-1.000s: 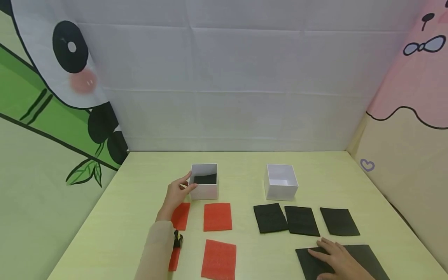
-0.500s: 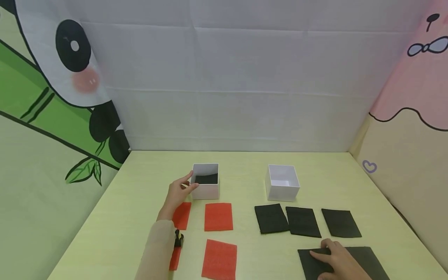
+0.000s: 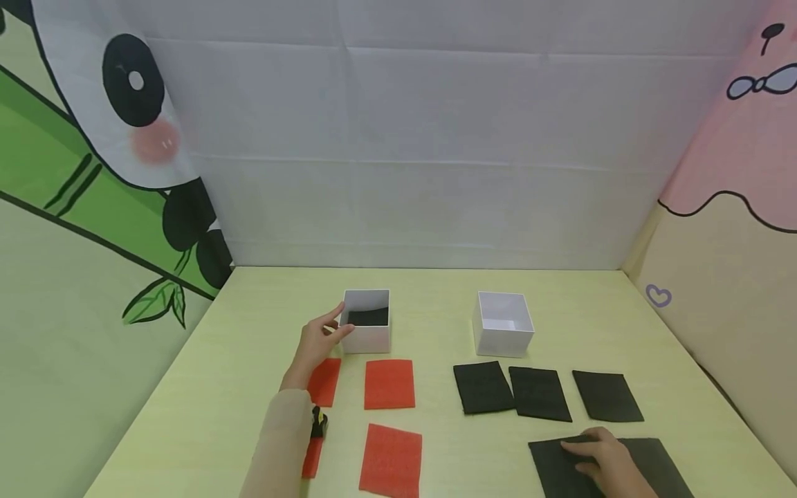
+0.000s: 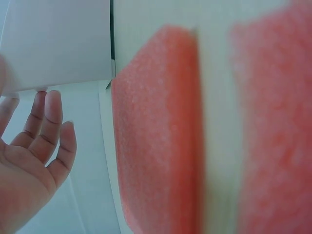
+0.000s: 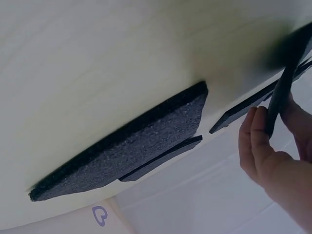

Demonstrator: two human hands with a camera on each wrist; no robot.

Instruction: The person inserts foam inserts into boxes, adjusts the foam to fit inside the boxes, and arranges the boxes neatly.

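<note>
My left hand (image 3: 319, 339) rests with relaxed fingers against the left side of a white open box (image 3: 369, 333) that has a black piece (image 3: 367, 317) inside. The left wrist view shows the left hand (image 4: 36, 141) with straight fingers below the box wall (image 4: 53, 44), beside a red foam piece (image 4: 156, 146). My right hand (image 3: 599, 455) lies on a large black foam sheet (image 3: 654, 462) at the front right. In the right wrist view its fingers (image 5: 258, 141) pinch the sheet's raised edge (image 5: 285, 87).
Several red foam pieces (image 3: 389, 384) lie on the pale table (image 3: 436, 304) in front of the left box. Three black foam pieces (image 3: 539, 393) lie in a row before a second white box (image 3: 503, 335). Printed cloth walls close in the back and sides.
My right hand's fingers have curled over the far edge of the large black sheet and pinch it. The left hand stays at the box.
</note>
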